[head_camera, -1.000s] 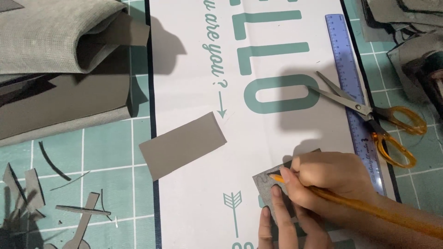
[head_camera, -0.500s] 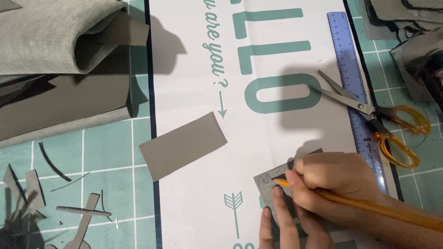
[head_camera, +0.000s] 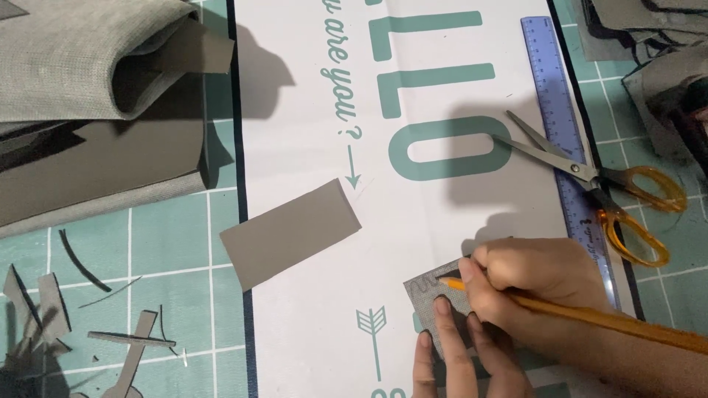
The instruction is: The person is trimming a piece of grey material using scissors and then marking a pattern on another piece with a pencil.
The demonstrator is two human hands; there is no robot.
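I am working over a teal cutting mat (head_camera: 169,243) with a white grid, on which a white printed sheet (head_camera: 413,221) with teal lettering and arrows is lying lengthwise. Folded grey fabric (head_camera: 81,59) and a grey board are sitting at the upper left, and thin grey offcuts (head_camera: 110,339) are lying scattered at the lower left. A loose grey rectangle of card (head_camera: 291,232) is resting at a tilt across the sheet's left edge, well apart from my hands. A blue translucent ruler (head_camera: 560,125) is lying along the sheet's right side, with orange-handled scissors (head_camera: 597,184) lying open across it. More grey material is piling at the upper right corner. The small grey piece (head_camera: 428,291) is lying near the bottom of the sheet, between and under my hands. My left hand (head_camera: 457,357) is lying flat with the fingers extended, pressing the piece down and gripping nothing. My right hand (head_camera: 542,284) is curled closed around an orange pencil (head_camera: 590,317), whose dark tip is touching the piece's upper surface just beside the left fingertips, where a wavy pencil line is showing.
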